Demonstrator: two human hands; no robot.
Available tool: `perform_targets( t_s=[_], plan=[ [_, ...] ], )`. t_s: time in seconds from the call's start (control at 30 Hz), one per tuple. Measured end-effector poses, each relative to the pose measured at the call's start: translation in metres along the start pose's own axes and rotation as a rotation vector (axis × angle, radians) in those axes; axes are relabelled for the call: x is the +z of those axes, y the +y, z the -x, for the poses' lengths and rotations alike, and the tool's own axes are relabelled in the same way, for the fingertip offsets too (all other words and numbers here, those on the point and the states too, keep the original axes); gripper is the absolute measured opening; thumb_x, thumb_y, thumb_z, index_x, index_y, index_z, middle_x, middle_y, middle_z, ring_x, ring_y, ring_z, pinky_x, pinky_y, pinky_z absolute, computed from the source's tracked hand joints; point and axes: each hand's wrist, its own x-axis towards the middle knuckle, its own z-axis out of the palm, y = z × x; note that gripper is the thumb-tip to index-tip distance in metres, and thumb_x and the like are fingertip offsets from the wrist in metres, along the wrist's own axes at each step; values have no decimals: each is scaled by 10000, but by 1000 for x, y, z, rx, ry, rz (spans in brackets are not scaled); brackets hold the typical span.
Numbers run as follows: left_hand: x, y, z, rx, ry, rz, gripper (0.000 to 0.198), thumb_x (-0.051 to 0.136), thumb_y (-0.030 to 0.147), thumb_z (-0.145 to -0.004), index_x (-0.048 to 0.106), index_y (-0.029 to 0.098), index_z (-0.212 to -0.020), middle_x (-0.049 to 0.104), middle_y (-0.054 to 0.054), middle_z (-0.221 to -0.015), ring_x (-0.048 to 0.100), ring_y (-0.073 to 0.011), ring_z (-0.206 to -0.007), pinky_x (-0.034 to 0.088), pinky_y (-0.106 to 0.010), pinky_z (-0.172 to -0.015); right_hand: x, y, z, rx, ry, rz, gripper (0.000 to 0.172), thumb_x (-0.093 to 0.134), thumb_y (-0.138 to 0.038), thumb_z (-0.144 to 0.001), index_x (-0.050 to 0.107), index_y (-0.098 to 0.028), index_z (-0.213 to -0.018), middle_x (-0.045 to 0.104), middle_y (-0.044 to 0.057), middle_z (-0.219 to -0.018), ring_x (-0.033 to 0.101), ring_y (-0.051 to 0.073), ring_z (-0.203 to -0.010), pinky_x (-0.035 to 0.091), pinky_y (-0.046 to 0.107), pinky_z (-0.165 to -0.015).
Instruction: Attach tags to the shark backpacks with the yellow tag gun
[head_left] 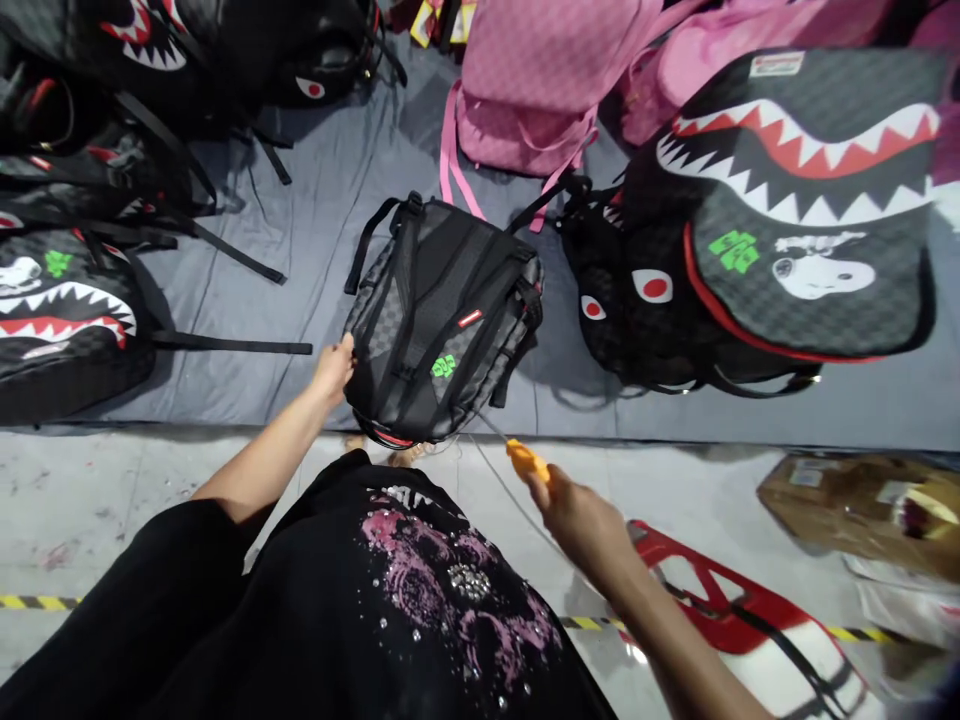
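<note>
A black-and-grey checked backpack [442, 310] lies on the grey cloth, straps side up, with a green patch and a small red label showing. At its left edge, my left hand [335, 370] grips the side, with some fingers hidden behind the bag. My right hand [577, 515] is closed round the orange handle of a thin-shafted tool [527, 460]. The shaft points up and left to the bag's lower right corner; whether its tip touches the fabric I cannot tell.
Grey cloth [322, 300] covers the work surface. Black shark-face backpacks [67, 310] lie left, more [810, 220] stand right, and a pink backpack [547, 80] sits behind. On the floor are a red-and-white object [705, 580] and a cardboard box [847, 510].
</note>
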Motion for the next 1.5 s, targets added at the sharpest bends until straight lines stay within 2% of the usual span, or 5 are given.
perform_targets(
  t_s=[0.17,0.5,0.8,1.37,1.5],
  plan=[
    [-14,-2,-32,-311,-246,175,342,438,428,-972,603,136,-906,579,-32,-645,624,-149,-640,522,-237,-635,55,-38,8,72,28,-63,391,290,-453,-1031,551,-173,-1109,741,135,-852,725,286,-827,416,301,-612],
    [2,-29,-34,-446,-708,241,620,364,593,-953,651,75,-1139,753,-151,-906,728,-253,-871,569,-375,-847,66,-129,-42,-100,215,-249,399,345,-477,-1020,575,-186,-1167,745,98,-923,713,228,-850,411,271,-647],
    [-8,-33,-56,-508,-806,453,605,347,549,-975,637,72,-1207,759,-154,-957,717,-278,-982,520,-441,-975,114,-103,-42,349,346,-213,374,349,-440,-1030,550,-133,-1095,706,109,-768,683,208,-696,272,271,-558],
    [-21,-28,-45,-407,-978,518,792,432,704,-877,549,63,-1327,698,-203,-1170,624,-335,-1180,425,-511,-1077,115,-102,-67,328,361,-285,356,365,-445,-1028,548,-147,-1091,706,93,-779,671,192,-688,280,261,-561],
    [-23,-34,-46,-389,-885,515,797,426,695,-886,533,53,-1346,715,-205,-1124,688,-312,-1064,471,-474,-1034,118,-98,-59,307,355,-269,361,370,-441,-1026,560,-142,-1097,690,88,-752,650,192,-662,261,266,-559]
  ],
)
